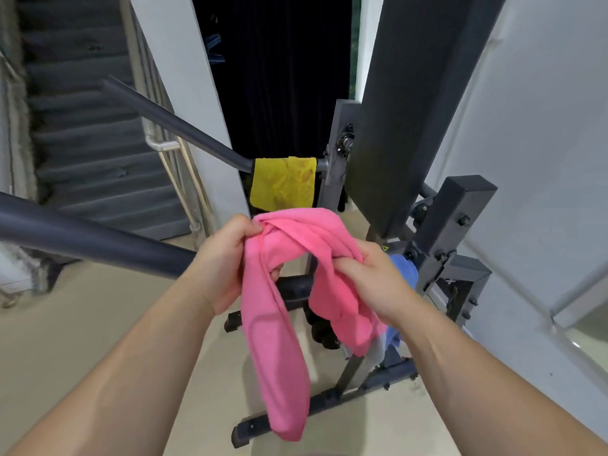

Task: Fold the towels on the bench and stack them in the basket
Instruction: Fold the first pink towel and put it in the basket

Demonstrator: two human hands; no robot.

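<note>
A pink towel (279, 324) hangs bunched in the air in front of me. My left hand (223, 261) grips its upper left part, and my right hand (371, 278) grips its right side. Its long end droops down past my wrists. A yellow towel (283, 182) hangs over the grey bar of the weight bench (408, 120) behind. A blue towel (403, 271) shows partly behind my right hand, draped on the bench frame. No basket is in view.
The bench's dark padded backrest stands tilted up at the right. A grey barbell bar (82, 238) crosses from the left edge toward the middle. Stairs (92, 126) with a metal handrail rise at the left. The floor (98, 324) is beige; a white wall is at right.
</note>
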